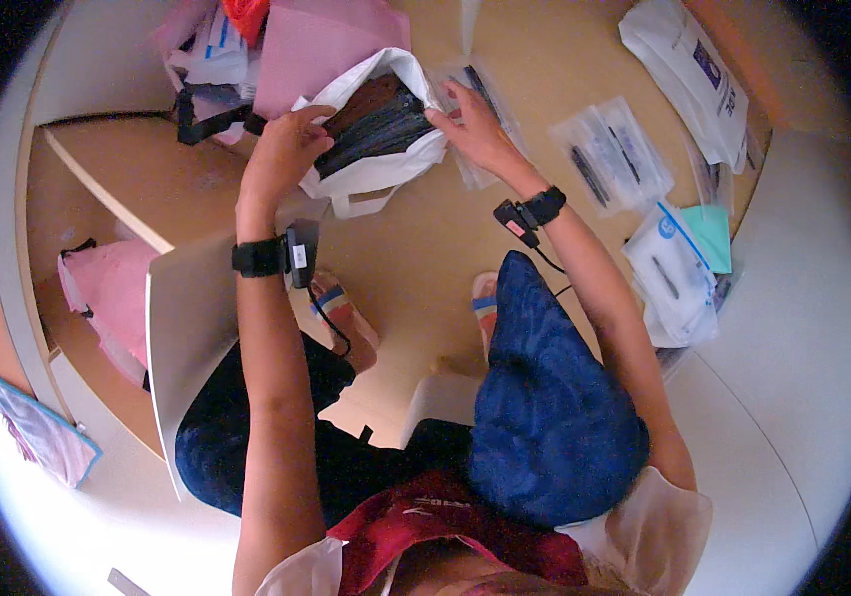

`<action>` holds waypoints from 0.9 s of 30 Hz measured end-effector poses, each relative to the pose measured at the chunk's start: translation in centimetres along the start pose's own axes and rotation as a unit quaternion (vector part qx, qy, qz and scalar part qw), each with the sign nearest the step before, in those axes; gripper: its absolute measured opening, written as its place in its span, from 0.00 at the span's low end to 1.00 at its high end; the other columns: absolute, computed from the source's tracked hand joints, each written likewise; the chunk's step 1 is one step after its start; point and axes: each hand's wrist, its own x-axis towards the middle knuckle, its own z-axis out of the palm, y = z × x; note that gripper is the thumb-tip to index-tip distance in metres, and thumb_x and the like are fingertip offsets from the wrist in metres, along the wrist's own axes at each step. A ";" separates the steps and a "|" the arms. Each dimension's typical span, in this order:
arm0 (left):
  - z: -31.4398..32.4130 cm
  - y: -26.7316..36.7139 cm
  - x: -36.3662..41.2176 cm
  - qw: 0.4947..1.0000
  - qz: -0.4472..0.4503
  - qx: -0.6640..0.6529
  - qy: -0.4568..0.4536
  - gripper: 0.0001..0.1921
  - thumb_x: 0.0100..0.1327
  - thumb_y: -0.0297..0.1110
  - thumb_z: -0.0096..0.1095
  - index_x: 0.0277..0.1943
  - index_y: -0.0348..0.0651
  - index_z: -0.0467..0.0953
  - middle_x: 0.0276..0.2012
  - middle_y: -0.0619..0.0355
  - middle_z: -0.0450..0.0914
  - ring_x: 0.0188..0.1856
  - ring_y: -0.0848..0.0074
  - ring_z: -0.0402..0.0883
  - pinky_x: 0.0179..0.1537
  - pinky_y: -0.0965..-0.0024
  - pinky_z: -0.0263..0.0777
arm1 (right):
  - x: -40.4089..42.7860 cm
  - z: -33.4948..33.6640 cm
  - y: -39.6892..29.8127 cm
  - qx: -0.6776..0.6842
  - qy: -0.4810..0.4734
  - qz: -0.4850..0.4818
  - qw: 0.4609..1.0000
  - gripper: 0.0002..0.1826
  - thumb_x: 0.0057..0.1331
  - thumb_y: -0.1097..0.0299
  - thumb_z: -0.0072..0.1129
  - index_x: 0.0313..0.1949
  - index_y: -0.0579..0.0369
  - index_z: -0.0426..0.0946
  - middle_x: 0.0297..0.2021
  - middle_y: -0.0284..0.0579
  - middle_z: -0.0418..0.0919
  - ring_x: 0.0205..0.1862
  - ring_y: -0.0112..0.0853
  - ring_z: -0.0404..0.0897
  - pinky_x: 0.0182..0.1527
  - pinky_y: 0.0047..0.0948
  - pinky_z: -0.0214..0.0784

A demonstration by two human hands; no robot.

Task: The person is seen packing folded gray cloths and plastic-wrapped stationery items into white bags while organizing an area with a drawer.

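Observation:
A white tote bag (414, 173) stands on the floor at the upper middle, its mouth spread wide. Dark, folded items (384, 119), black and brown, fill it. My left hand (292, 145) pinches the bag's left rim between thumb and fingers. At the right rim, my right hand (477, 134) grips the edge with thumb and curled fingers. Each wrist wears a black strap with a small device. Beside my right hand lie clear plastic packets (503, 97) with dark, thin items inside.
More packets (615, 156) lie right of centre, with zip bags (671, 276) and a teal packet (716, 238) lower down. A white printed bag (693, 89) rests at upper right. Pink bags (321, 45) stand behind the tote; another pink bag (116, 298) is in an open cabinet compartment at left.

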 end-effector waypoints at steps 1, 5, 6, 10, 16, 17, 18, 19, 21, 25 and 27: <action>0.1 -0.1 0.2 1.000 0.020 -0.006 0.002 0.22 0.59 0.24 0.67 0.58 0.39 0.79 0.38 0.46 0.86 0.41 0.61 0.86 0.45 0.63 0.78 | -0.1 -0.5 0.5 0.002 0.011 -0.004 1.000 0.36 0.71 0.48 0.58 0.67 0.62 0.62 0.62 0.63 0.69 0.57 0.48 0.76 0.60 0.42 0.68; -0.5 -1.5 -0.1 0.998 0.030 0.056 -0.027 0.21 0.59 0.29 0.69 0.57 0.39 0.79 0.36 0.46 0.86 0.38 0.63 0.86 0.43 0.64 0.77 | -0.6 -0.4 0.2 -0.006 0.000 0.020 1.000 0.35 0.71 0.48 0.58 0.68 0.58 0.62 0.65 0.63 0.67 0.64 0.55 0.71 0.66 0.46 0.64; -1.2 -2.6 0.7 0.994 0.044 0.076 -0.064 0.21 0.60 0.30 0.69 0.57 0.39 0.79 0.36 0.46 0.86 0.38 0.62 0.86 0.43 0.64 0.77 | 0.2 -0.4 -0.7 0.011 -0.008 0.041 0.999 0.34 0.70 0.49 0.58 0.67 0.58 0.63 0.64 0.63 0.68 0.63 0.55 0.71 0.65 0.46 0.64; -2.7 -0.3 -0.3 0.983 0.149 0.015 -0.104 0.22 0.60 0.33 0.69 0.57 0.40 0.79 0.40 0.44 0.86 0.41 0.59 0.85 0.47 0.63 0.77 | 1.8 -2.7 0.3 -0.026 -0.050 0.015 0.998 0.31 0.70 0.51 0.59 0.66 0.56 0.67 0.58 0.58 0.76 0.58 0.50 0.77 0.60 0.43 0.70; -7.3 5.3 -5.9 0.934 0.103 -0.319 -0.124 0.21 0.70 0.41 0.65 0.59 0.35 0.77 0.48 0.55 0.86 0.50 0.78 0.83 0.54 0.73 0.76 | 2.6 -6.4 -7.5 0.083 -0.278 0.085 0.953 0.27 0.70 0.51 0.60 0.64 0.50 0.71 0.46 0.37 0.81 0.40 0.24 0.79 0.44 0.26 0.75; -8.2 6.3 -7.5 0.914 0.124 -0.371 -0.111 0.20 0.70 0.37 0.65 0.58 0.34 0.78 0.48 0.54 0.86 0.49 0.76 0.84 0.53 0.74 0.77 | 2.7 -7.0 -9.7 0.057 -0.292 0.093 0.950 0.27 0.71 0.51 0.61 0.63 0.49 0.71 0.46 0.34 0.81 0.40 0.22 0.79 0.43 0.25 0.75; -8.9 6.6 -9.0 0.890 0.145 -0.421 -0.100 0.18 0.69 0.34 0.64 0.57 0.33 0.79 0.48 0.53 0.86 0.49 0.75 0.84 0.52 0.75 0.78 | 2.6 -7.1 -12.2 0.060 -0.304 0.079 0.948 0.27 0.71 0.51 0.61 0.63 0.49 0.71 0.46 0.34 0.81 0.40 0.22 0.79 0.43 0.25 0.75; -9.6 6.6 -10.6 0.895 0.139 -0.417 -0.084 0.18 0.69 0.34 0.64 0.57 0.33 0.79 0.48 0.53 0.86 0.49 0.75 0.84 0.52 0.75 0.78 | 2.4 -7.4 -15.0 0.027 -0.337 0.072 0.938 0.26 0.72 0.51 0.58 0.63 0.50 0.71 0.47 0.36 0.80 0.43 0.23 0.79 0.47 0.25 0.74; -10.5 7.5 -12.6 0.881 0.089 -0.460 -0.062 0.16 0.68 0.31 0.65 0.55 0.32 0.79 0.49 0.51 0.85 0.52 0.70 0.85 0.57 0.72 0.78 | 3.1 -9.2 -19.9 -0.018 -0.364 0.054 0.930 0.24 0.74 0.52 0.55 0.63 0.51 0.71 0.48 0.37 0.80 0.47 0.24 0.79 0.51 0.26 0.73; -11.5 7.6 -16.3 0.882 0.090 -0.462 -0.035 0.16 0.74 0.34 0.56 0.58 0.33 0.75 0.53 0.50 0.84 0.54 0.71 0.84 0.59 0.71 0.76 | 6.2 -9.3 -25.5 -0.160 -0.417 -0.047 0.894 0.22 0.73 0.54 0.56 0.61 0.51 0.73 0.47 0.37 0.80 0.45 0.23 0.78 0.48 0.25 0.73; -11.5 8.5 -17.6 0.878 0.101 -0.467 -0.035 0.16 0.74 0.34 0.56 0.58 0.33 0.75 0.53 0.50 0.84 0.53 0.71 0.84 0.59 0.70 0.76 | 7.0 -9.2 -27.2 -0.219 -0.390 -0.134 0.884 0.19 0.72 0.60 0.56 0.58 0.54 0.75 0.43 0.37 0.81 0.43 0.24 0.79 0.46 0.26 0.74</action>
